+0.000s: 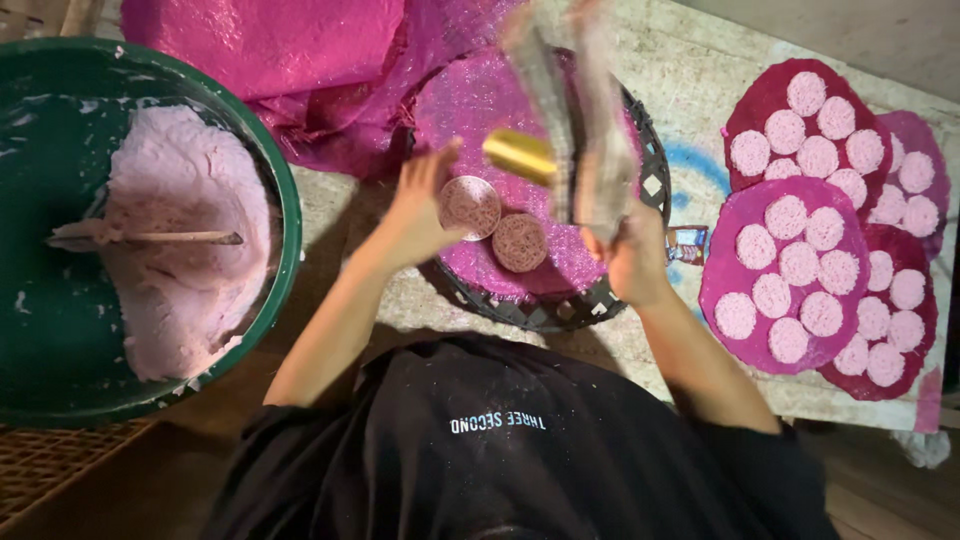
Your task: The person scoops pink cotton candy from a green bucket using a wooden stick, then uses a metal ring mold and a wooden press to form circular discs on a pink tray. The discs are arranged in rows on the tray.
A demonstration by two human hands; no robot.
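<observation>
A small home-style food workshop, this one, working low to the ground. There's a big green basin (285, 200) heaped with pale pink dough (180, 240), a wooden-handled spatula (140, 237) lying across it. Round magenta cloth mats (745, 255) sit on a worn, paint-stained board (690, 70), each carrying neat rows of small pink pressed discs (798, 263). A dark woven basket tray (560, 312) holds another sparkly pink cloth (480, 95), and magenta plastic netting (260, 40) is bunched behind. Woven matting (50, 465) covers the floor.
</observation>
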